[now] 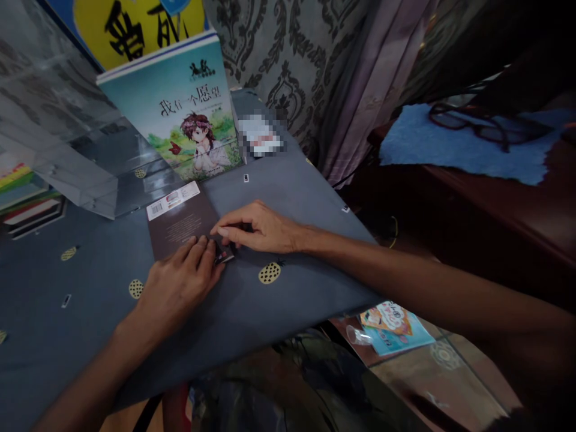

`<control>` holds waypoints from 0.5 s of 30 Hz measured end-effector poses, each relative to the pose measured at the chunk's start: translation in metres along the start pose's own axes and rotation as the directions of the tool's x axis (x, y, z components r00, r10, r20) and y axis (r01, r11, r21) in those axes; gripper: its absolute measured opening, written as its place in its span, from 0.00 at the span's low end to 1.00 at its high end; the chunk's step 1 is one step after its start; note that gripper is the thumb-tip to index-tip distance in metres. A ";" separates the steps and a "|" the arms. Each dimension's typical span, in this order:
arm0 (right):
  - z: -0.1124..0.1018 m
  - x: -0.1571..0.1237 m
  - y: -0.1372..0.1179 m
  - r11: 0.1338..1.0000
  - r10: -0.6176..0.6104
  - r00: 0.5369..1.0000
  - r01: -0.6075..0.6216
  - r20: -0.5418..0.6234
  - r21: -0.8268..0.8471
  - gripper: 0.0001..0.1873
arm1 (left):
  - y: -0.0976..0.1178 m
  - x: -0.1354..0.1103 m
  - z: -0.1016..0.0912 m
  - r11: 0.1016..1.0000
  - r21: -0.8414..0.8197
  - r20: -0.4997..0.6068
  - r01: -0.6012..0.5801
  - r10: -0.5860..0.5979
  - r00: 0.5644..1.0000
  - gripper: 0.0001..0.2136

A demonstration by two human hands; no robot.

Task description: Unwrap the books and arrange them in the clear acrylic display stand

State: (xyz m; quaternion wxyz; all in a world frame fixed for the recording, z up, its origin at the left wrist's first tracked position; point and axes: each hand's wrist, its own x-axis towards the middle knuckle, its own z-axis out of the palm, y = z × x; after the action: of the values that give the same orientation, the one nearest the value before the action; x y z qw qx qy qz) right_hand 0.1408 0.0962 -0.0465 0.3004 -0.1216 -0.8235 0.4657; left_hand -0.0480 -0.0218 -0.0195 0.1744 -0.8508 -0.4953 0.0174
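A dark brown book [180, 225], back cover up with a white barcode label along its far edge, lies on the cloth-covered table. My left hand [182, 279] rests flat on its near part, the fingers stretched out over the cover and hiding its near left corner. Over the book's right edge is my right hand [252, 228], thumb and forefinger drawn together and the other fingers curled under. Whether anything is pinched between those fingertips is hidden.
Behind the book, a teal-covered book [193, 108] stands propped by a clear acrylic stand [99, 186]. A blurred white item [261, 135] lies right of it. Glasses [468, 123] rest on a blue cloth [418, 144] at right. A blue packet [396, 330] lies below the table.
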 end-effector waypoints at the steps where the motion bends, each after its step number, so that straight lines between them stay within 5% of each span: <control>1: 0.000 0.000 0.000 1.000 -0.002 1.000 0.002 -0.003 0.003 0.15 | 0.000 0.000 -0.001 1.000 -0.003 -0.010 -0.007 0.007 1.000 0.19; 15: -0.002 0.000 0.000 1.000 -0.009 1.000 0.009 -0.021 0.007 0.15 | -0.003 0.004 -0.007 0.994 0.059 -0.118 -0.092 0.098 0.988 0.17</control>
State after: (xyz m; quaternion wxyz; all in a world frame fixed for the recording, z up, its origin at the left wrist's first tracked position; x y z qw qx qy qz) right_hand 0.1423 0.0978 -0.0457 0.3115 -0.1216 -0.8191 0.4661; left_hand -0.0469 -0.0195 -0.0116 0.2259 -0.8680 -0.4420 -0.0126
